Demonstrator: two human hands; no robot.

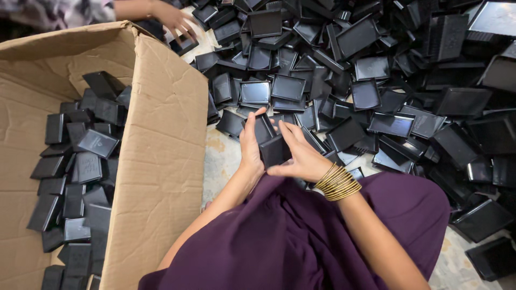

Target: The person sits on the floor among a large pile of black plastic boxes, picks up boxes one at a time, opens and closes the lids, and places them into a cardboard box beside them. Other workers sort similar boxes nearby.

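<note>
Between your hands, above the purple lap: 1 small black box [275, 150], clamped from both sides. L hand [251, 146] on its left edge, fingers up; R hand [301, 156] w/ gold bangles [337, 183] across its right side. Floor ahead: heap of black trays and lids [376, 70]. Left: cardboard carton [161, 134] holding closed black boxes [75, 177]. Top left: another person's hand [174, 20] at the heap.
</note>
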